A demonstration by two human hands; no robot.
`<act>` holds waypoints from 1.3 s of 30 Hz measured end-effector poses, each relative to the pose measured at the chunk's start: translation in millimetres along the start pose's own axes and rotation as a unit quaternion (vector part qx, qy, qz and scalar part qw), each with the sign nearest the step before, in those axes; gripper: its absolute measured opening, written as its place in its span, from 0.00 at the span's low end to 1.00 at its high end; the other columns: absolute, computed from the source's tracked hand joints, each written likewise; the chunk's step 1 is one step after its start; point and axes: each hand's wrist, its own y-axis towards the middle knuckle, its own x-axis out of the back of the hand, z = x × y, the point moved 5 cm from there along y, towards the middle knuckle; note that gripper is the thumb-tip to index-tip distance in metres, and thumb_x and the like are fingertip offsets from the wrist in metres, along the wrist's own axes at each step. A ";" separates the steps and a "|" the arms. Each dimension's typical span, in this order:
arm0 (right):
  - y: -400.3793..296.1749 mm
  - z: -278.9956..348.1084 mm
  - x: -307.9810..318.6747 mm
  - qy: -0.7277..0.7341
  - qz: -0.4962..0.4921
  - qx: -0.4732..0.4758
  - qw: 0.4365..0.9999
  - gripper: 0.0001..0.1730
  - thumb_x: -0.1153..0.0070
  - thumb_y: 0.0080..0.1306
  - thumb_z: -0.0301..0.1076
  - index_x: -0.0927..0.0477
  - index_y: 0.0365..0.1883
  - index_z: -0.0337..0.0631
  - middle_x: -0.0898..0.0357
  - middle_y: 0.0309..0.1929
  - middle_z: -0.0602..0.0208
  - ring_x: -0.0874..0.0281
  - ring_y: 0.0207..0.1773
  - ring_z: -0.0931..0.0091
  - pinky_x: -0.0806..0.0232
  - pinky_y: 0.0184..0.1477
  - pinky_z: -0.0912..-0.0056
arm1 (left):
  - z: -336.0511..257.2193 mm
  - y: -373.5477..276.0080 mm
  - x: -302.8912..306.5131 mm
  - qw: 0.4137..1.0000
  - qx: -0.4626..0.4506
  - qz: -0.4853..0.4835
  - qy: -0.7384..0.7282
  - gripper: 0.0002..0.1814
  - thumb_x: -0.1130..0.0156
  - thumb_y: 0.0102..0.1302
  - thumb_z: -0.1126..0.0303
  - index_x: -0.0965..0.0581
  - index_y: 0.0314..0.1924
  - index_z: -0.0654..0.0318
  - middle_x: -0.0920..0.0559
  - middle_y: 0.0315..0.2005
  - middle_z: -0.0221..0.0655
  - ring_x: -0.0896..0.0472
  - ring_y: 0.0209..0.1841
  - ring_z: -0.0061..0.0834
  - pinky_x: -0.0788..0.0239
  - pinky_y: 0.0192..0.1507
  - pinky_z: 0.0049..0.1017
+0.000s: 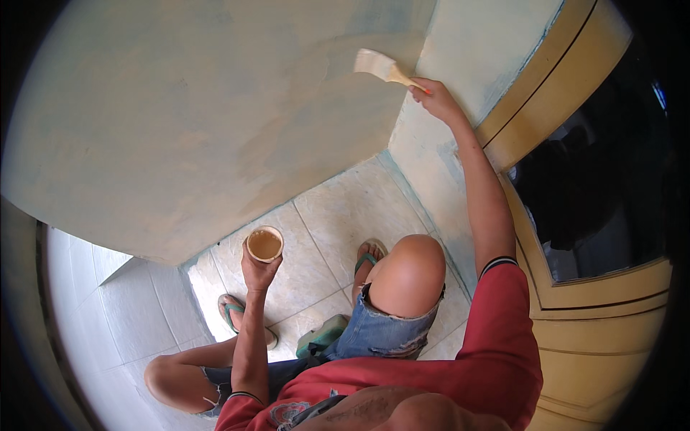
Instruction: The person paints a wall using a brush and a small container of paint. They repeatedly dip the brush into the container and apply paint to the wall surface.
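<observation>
My right hand (437, 101) is stretched out and grips the wooden handle of a wide, flat paintbrush (380, 65). The pale, coated bristles point left, in front of the wall (215, 118) near its inner corner; whether they touch it I cannot tell. That wall is patchy, with beige streaks over a blue-green tone. Low over the floor, my left hand (260, 272) is wrapped around a cup (265, 243) with a light rim. Tan-brown liquid shows inside it.
A yellow-brown door (560, 307) with a dark glass pane (598, 172) stands close by my right arm. Between them and the corner runs a narrow side wall (480, 48). Light tiles (345, 210) cover the floor. A green object (323, 336) sits beneath me, between my legs.
</observation>
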 end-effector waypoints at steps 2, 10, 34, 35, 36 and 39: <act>-4.8 -9.6 10.6 -0.010 -0.032 -0.035 0.999 0.21 0.44 0.74 0.40 0.19 0.60 0.37 0.19 0.32 0.64 0.26 0.35 0.77 0.31 0.42 0.69 | 2.2 -0.8 4.1 1.000 0.008 -0.001 -0.005 0.35 0.21 0.50 0.66 0.27 0.58 0.64 0.15 0.48 0.42 0.15 0.51 0.38 0.24 0.55 0.33; -12.8 -49.2 42.9 -0.160 -0.215 0.049 0.962 0.16 0.47 0.74 0.35 0.19 0.53 0.33 0.18 0.30 0.54 0.22 0.32 0.61 0.29 0.39 0.61 | -0.9 -1.9 0.1 1.000 0.009 0.007 -0.005 0.36 0.22 0.49 0.67 0.28 0.58 0.64 0.15 0.48 0.42 0.15 0.52 0.38 0.24 0.55 0.34; -90.7 207.3 -100.0 0.031 -0.059 0.083 0.994 0.13 0.49 0.74 0.31 0.22 0.49 0.31 0.19 0.31 0.41 0.18 0.35 0.49 0.27 0.40 0.55 | -7.0 0.8 -2.7 1.000 -0.006 0.012 -0.023 0.39 0.22 0.49 0.64 0.30 0.60 0.63 0.15 0.48 0.45 0.15 0.51 0.46 0.23 0.53 0.36; -90.3 202.9 -91.4 0.036 -0.082 0.099 0.991 0.13 0.49 0.74 0.31 0.21 0.51 0.31 0.19 0.32 0.41 0.18 0.35 0.50 0.27 0.41 0.56 | -5.6 1.6 1.9 1.000 -0.006 0.008 -0.007 0.39 0.22 0.49 0.64 0.30 0.60 0.64 0.15 0.48 0.45 0.15 0.51 0.46 0.23 0.52 0.36; -87.4 190.5 -73.2 0.003 -0.117 0.092 0.989 0.14 0.48 0.74 0.32 0.21 0.52 0.32 0.18 0.33 0.41 0.17 0.37 0.50 0.27 0.42 0.55 | -5.6 1.3 0.6 1.000 -0.006 0.007 0.002 0.39 0.22 0.49 0.64 0.30 0.60 0.64 0.16 0.48 0.46 0.15 0.51 0.46 0.23 0.52 0.36; -47.0 120.1 -11.6 -0.116 -0.249 0.044 0.961 0.14 0.48 0.73 0.35 0.18 0.49 0.35 0.18 0.35 0.39 0.17 0.41 0.48 0.27 0.45 0.51 | 1.4 0.8 0.0 1.000 -0.011 0.006 -0.005 0.40 0.21 0.49 0.63 0.30 0.60 0.64 0.16 0.48 0.46 0.15 0.51 0.47 0.23 0.52 0.37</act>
